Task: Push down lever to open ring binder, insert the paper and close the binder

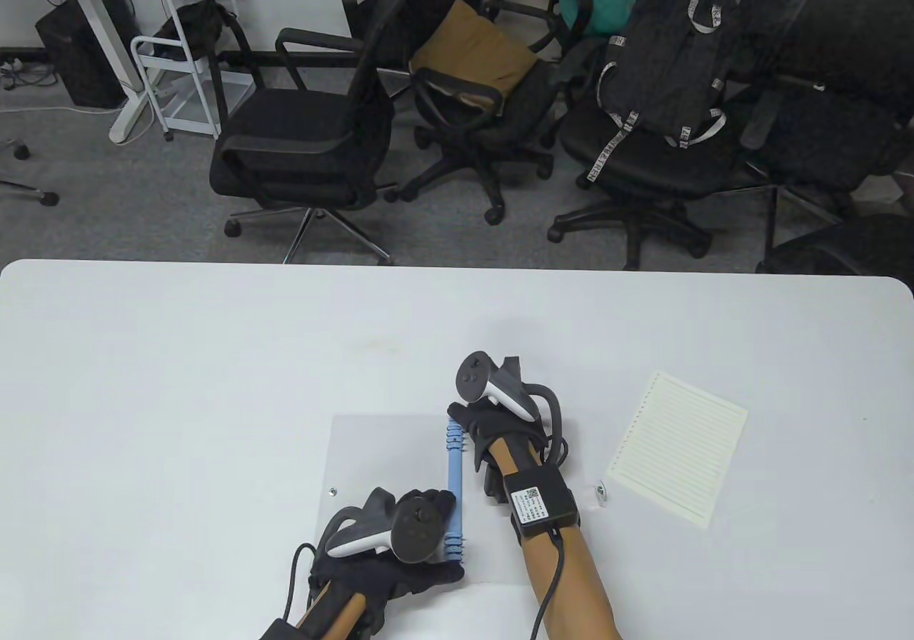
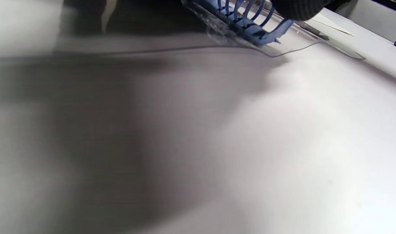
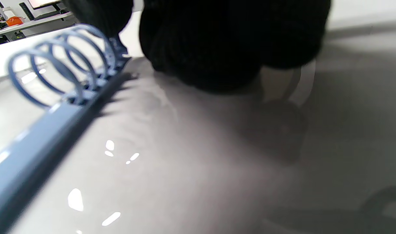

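- The left hand point(image 1: 400, 547) lies at the near end of the binder point(image 1: 371, 454), and its fingertips touch the blue ring spine point(image 1: 455, 483) there. I cannot tell if the fingers grip the spine or only press on it.
- The binder lies open and flat on the white table point(image 1: 178, 383). Its clear cover spreads to the left of the spine.
- The right hand point(image 1: 493, 418) is at the far end of the spine. Its fingers are curled down beside the rings point(image 3: 64, 65), but what they hold is hidden.
- The lined paper point(image 1: 678, 447) lies flat on the table, to the right, apart from both hands.
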A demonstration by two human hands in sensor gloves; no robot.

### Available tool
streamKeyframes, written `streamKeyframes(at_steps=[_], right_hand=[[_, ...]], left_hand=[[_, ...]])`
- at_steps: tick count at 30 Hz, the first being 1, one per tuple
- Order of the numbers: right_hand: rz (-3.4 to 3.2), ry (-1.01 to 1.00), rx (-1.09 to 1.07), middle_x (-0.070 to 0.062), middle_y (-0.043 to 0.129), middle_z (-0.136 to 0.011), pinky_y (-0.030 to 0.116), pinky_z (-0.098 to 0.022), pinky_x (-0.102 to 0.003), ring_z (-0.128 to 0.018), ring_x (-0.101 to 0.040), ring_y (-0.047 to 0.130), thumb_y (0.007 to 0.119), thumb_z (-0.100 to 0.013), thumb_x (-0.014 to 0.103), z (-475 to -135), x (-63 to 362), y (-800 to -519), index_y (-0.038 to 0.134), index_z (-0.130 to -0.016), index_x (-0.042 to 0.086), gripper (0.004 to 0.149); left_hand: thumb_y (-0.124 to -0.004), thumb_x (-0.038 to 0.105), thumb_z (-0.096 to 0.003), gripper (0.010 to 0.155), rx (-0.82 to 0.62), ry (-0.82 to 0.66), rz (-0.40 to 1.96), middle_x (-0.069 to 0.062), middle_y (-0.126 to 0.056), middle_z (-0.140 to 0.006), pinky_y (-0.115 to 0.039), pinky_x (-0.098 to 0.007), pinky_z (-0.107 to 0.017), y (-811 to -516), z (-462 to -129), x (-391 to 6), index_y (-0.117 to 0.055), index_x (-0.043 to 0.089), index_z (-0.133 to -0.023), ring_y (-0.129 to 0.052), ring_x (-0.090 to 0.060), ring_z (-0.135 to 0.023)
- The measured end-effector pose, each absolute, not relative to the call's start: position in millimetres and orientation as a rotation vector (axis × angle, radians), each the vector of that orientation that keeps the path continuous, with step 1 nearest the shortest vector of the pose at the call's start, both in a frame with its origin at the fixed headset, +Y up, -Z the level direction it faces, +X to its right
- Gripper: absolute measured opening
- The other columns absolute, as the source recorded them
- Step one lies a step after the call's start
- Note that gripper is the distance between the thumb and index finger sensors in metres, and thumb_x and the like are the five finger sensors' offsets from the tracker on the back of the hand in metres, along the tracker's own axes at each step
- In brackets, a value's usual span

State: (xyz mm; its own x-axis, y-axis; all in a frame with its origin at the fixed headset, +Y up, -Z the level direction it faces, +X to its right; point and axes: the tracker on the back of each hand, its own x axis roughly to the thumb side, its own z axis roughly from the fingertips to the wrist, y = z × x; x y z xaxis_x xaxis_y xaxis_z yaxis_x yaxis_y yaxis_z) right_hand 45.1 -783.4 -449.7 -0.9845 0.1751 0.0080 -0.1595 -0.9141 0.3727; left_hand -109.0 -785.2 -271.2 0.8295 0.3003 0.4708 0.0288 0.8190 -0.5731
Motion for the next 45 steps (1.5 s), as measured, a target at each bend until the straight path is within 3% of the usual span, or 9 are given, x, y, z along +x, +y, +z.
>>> streamKeyframes(at_steps=[11, 32, 45], right_hand=[[2.928, 0.582, 0.010, -0.012, 0.088, -0.062, 0.087, -0.032, -0.032, -0.041, -0.019, 0.096, 0.061, -0.062, 0.046, -448.7, 41.3, -781.3, 0.081, -0.081, 0.009, 0.047], [2.942, 0.659, 0.002, -0.013, 0.088, -0.061, 0.087, -0.032, -0.034, -0.041, -0.021, 0.097, 0.060, -0.063, 0.044, -453.0, 37.0, -777.5, 0.080, -0.079, 0.008, 0.044], [2.935, 0.523, 0.025, -0.010, 0.086, -0.058, 0.086, -0.029, -0.030, -0.037, -0.018, 0.093, 0.059, -0.062, 0.045, -444.7, 42.9, -779.5, 0.080, -0.077, 0.011, 0.043]], left_hand=[[-0.065, 0.062, -0.0597, 0.098, -0.681, -0.522, 0.224, -0.014, -0.013, -0.129, -0.025, -0.066, -0.080, -786.5, -273.4, -106.9, -0.012, 0.016, -0.128, -0.019, -0.039, -0.119], [-0.070, 0.061, -0.0548, 0.099, -0.682, -0.495, 0.207, -0.013, -0.014, -0.128, -0.028, -0.067, -0.079, -783.4, -273.6, -103.1, -0.017, 0.021, -0.128, -0.021, -0.039, -0.118], [-0.072, 0.064, -0.0541, 0.102, -0.659, -0.512, 0.185, -0.014, -0.015, -0.128, -0.029, -0.068, -0.079, -783.5, -273.1, -102.3, -0.017, 0.019, -0.128, -0.022, -0.040, -0.118]])
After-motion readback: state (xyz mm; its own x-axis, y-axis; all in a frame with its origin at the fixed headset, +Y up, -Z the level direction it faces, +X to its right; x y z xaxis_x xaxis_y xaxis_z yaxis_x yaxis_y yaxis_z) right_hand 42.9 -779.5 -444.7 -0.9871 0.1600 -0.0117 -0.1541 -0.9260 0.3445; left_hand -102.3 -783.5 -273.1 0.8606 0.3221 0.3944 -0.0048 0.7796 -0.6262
